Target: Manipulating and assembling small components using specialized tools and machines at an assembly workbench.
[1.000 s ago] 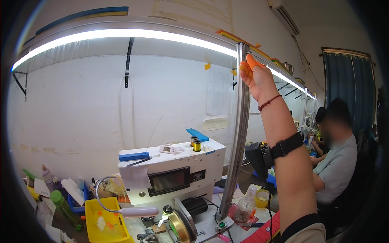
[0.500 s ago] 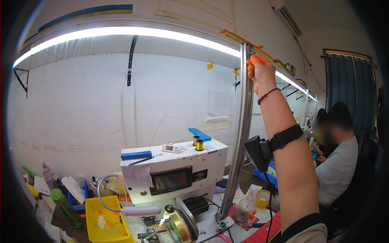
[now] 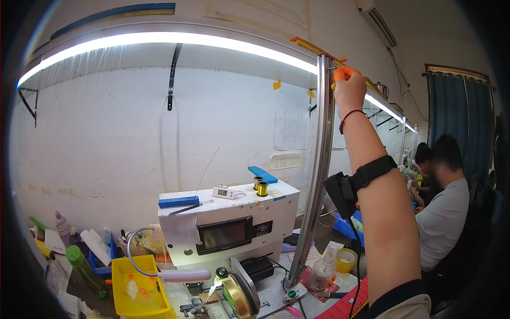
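Observation:
My right hand is raised high beside the top of an upright metal post. Orange finger cots cover some of its fingertips, which are bent and pressed together. Just left of these fingertips, a small metal pin sticks out of the post. Whatever the fingers hold, if anything, is too small or hidden to make out. A dark red bead bracelet circles the wrist, and a black strapped device sits on the forearm. My left hand is out of the picture.
Below stands a white machine with a dark screen and a gold wheel. Wire spools rest on top. A yellow tray lies left, a clear bottle right. A long lamp runs overhead. Another person sits at right.
My right hand has shifted slightly to the right and its wrist has turned. The orange-covered fingers now bend toward the post's pin. The machine and the things on the table stay as they were.

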Available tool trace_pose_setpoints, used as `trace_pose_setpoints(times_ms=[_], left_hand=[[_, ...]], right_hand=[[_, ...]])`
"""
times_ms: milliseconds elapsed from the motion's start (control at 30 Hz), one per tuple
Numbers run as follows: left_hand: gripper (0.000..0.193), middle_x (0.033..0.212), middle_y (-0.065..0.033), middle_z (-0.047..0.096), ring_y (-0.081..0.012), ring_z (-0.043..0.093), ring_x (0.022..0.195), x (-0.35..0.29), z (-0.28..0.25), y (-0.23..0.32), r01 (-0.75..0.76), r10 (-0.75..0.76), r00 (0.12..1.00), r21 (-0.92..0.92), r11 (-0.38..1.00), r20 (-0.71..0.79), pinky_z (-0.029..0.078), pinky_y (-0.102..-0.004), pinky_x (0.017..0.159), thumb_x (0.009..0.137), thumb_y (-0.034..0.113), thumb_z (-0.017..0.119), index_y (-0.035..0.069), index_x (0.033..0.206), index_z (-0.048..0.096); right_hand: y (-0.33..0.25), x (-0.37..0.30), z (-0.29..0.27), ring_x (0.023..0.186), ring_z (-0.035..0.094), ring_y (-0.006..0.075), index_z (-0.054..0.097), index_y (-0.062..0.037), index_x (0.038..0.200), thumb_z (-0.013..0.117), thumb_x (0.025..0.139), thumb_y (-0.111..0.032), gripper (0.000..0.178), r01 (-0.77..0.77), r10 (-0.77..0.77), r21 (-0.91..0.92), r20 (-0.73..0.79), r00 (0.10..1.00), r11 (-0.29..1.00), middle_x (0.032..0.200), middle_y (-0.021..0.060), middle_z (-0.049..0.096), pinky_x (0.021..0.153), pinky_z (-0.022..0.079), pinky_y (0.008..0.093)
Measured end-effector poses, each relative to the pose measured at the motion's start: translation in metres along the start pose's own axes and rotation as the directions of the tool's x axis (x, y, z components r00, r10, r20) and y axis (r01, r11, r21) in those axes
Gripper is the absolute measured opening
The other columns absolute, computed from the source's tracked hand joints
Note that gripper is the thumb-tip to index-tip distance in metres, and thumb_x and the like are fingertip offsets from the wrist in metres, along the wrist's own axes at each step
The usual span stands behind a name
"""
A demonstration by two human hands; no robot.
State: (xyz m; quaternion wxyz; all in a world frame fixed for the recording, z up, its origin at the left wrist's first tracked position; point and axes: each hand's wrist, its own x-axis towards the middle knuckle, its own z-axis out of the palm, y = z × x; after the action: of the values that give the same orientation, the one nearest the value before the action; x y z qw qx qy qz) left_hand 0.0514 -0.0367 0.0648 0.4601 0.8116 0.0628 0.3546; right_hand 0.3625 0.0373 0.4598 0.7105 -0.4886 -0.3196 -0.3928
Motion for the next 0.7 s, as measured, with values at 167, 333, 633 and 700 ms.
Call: trace_pose_setpoints(times_ms=[167, 333, 633, 700], left_hand=[[0.015, 0.075, -0.0115, 0.058, -0.0208, 0.055, 0.063, 0.001, -0.002, 0.007, 0.071, -0.071, 0.997, 0.003, 0.997, 0.030, 0.043, -0.0287, 0.055, 0.080, 0.008, 0.058, 0.002, 0.093, 0.059], [0.015, 0.078, -0.0121, 0.060, -0.0213, 0.058, 0.067, 0.000, 0.000, 0.007, 0.019, -0.021, 0.999, 0.041, 0.999, 0.031, 0.045, -0.0290, 0.058, 0.079, 0.008, 0.058, 0.002, 0.093, 0.059], [0.015, 0.079, -0.0129, 0.060, -0.0254, 0.059, 0.071, 0.002, -0.001, 0.002, -0.008, 0.003, 0.998, 0.077, 0.997, 0.066, 0.046, -0.0310, 0.061, 0.079, 0.009, 0.059, 0.002, 0.092, 0.059], [0.015, 0.079, -0.0131, 0.060, -0.0269, 0.059, 0.071, 0.002, -0.002, 0.004, 0.017, -0.025, 0.996, 0.087, 0.996, 0.087, 0.046, -0.0317, 0.061, 0.079, 0.009, 0.058, 0.002, 0.092, 0.059]], right_hand=[[0.002, -0.006, -0.001, 0.067, 0.059, 0.0203, 0.062, -0.0022, 0.083, 0.060, 0.076, -0.012, 0.012, 0.011, -0.012, 0.130, 0.007, 1.000, 0.992, 0.076, 0.0108, 0.062, 0.063, 0.047, 0.0295], [-0.004, -0.016, -0.008, 0.058, 0.050, 0.0083, 0.057, -0.0029, 0.095, 0.056, 0.081, -0.011, 0.016, -0.044, 0.003, 0.271, 0.151, 0.989, 0.961, 0.080, 0.0055, 0.058, 0.049, 0.041, 0.0189], [-0.004, -0.019, -0.004, 0.058, 0.048, 0.0052, 0.058, -0.0037, 0.092, 0.056, 0.082, -0.013, 0.014, -0.274, 0.157, 0.560, 0.248, 0.956, 0.782, 0.077, 0.0026, 0.059, 0.046, 0.037, 0.0153], [-0.004, -0.019, -0.004, 0.057, 0.047, 0.0052, 0.058, -0.0040, 0.092, 0.056, 0.082, -0.015, 0.015, -0.286, 0.187, 0.588, 0.225, 0.956, 0.757, 0.076, 0.0023, 0.058, 0.045, 0.037, 0.0154]])
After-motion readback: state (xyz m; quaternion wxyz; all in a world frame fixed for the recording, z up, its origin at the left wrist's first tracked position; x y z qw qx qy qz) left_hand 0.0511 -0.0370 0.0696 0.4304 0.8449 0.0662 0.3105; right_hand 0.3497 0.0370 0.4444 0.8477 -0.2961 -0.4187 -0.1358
